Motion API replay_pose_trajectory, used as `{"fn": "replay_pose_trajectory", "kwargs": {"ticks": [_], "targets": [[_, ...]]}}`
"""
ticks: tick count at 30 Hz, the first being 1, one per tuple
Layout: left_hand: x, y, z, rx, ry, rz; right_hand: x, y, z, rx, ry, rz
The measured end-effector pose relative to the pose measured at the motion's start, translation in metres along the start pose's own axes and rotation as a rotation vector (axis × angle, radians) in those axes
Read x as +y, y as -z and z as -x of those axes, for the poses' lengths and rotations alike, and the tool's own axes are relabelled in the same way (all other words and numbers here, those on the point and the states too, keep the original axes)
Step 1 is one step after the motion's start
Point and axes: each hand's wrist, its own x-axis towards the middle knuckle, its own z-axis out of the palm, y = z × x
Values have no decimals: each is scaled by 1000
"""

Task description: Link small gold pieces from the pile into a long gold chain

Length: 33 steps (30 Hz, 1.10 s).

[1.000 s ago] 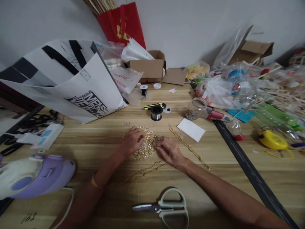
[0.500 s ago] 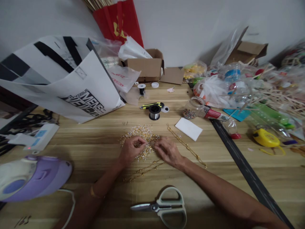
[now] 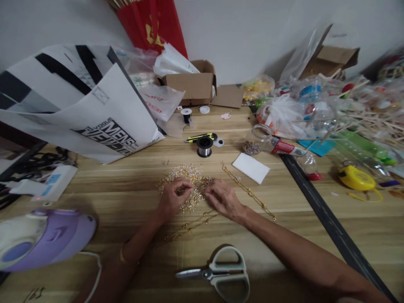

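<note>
Gold and clear beadlike pieces lie in a loose heap (image 3: 186, 171) in the middle of the surface (image 3: 126, 185), and we take that heap as the centre of our clock. Our left hand (image 3: 172, 198) rests over its edge at seven o'clock, thumb and forefinger brought together; we cannot tell whether a tiny piece sits between them. Our right hand (image 3: 225, 200) lies at four o'clock, fingers curled down at the heap's rim, and their grip is hidden from us too.

At six o'clock the near gold chain (image 3: 190, 229) lies doubled, one end running toward our right hand; at three o'clock, past that hand, stretches the far gold chain (image 3: 250, 192). Both carry beadlike parts along their length, so we judge that much assembled, while the heap remains unsorted and plenty is left.

Farther out, the wire spool (image 3: 204, 149) stands at one o'clock, the white card (image 3: 251, 168) lies at two, and the scissors (image 3: 206, 274) at five, all untouched.
</note>
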Motion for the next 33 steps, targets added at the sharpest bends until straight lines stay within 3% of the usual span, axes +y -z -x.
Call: {"fn": "replay_pose_trajectory", "kwargs": {"ticks": [13,20,33], "targets": [[5,-9,1,-111,379,337,-3,0,1,20,-19,-14],[1,-14,3,-167,438,465,-7,-3,3,53,-99,-73],[-1,-19,3,-219,430,551,-8,-2,2,51,-41,-52]]}}
